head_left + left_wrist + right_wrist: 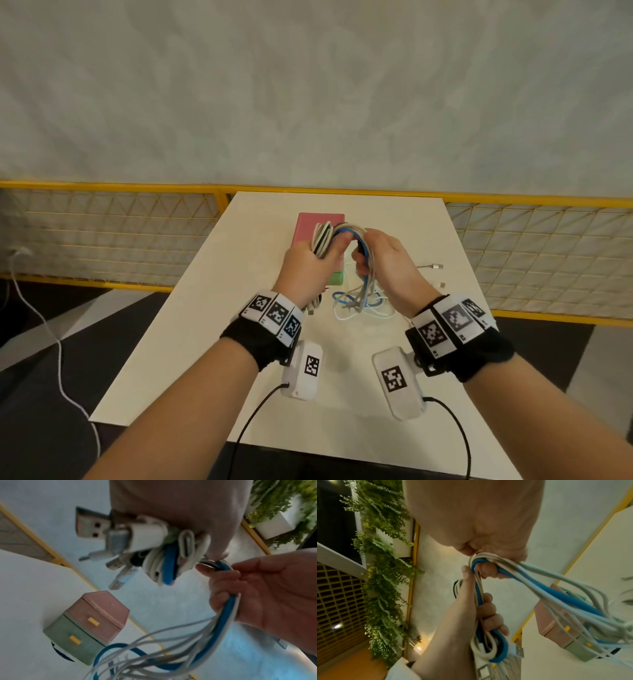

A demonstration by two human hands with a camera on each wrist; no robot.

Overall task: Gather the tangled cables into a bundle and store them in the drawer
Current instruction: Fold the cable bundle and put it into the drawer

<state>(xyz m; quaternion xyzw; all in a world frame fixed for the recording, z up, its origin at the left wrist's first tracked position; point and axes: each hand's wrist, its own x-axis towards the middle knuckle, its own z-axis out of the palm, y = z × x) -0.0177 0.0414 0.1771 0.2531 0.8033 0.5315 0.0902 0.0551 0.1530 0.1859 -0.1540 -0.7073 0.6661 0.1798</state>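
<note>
Above the middle of the white table (205, 308), both hands hold a bundle of white, grey and blue cables (342, 231). My left hand (313, 262) grips the folded loops and their USB plugs (92, 527). My right hand (378, 258) grips the strands that arch over from it, and the blue cable (547, 588) runs through its fingers. Loose ends (356, 303) hang down onto the table between my wrists. Behind the hands stands a small drawer box (89, 623) with a pink upper drawer and a green lower drawer, both closed, each with a yellow handle.
Two loose plug ends (435, 266) lie on the table right of my right hand. A yellow mesh railing (102, 233) runs behind the table. A white cord (51, 329) trails over the floor at the left. Plants (385, 561) hang on a wall.
</note>
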